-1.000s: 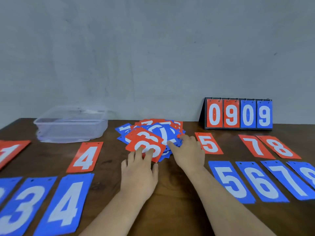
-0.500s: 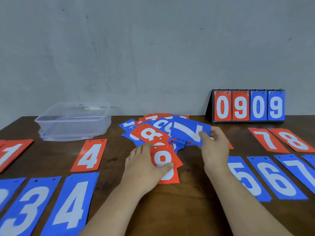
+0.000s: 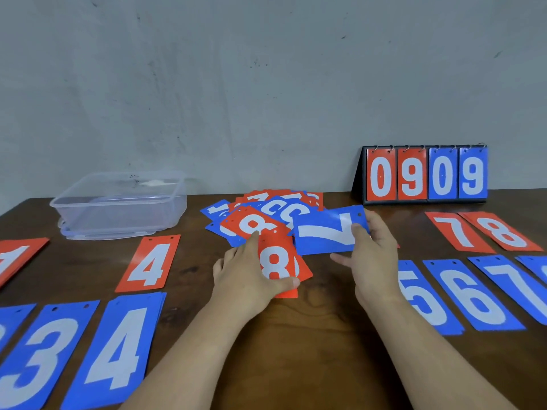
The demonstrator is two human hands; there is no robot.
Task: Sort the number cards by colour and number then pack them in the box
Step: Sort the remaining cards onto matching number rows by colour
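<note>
right hand (image 3: 376, 261) pinches blue 7 card (image 3: 319, 232), long axis sideways | left hand (image 3: 248, 279) grips red 8 card (image 3: 278, 261) | blue 7 stack (image 3: 509, 288) lower right, lengthwise, nearest right hand

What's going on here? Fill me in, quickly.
A person is sorting number cards on a table. The left hand holds a red 8 card, the right hand pinches a blue 7 card, both in front of the unsorted pile. Sorted cards lie in rows either side; the clear plastic box sits far left.
</note>
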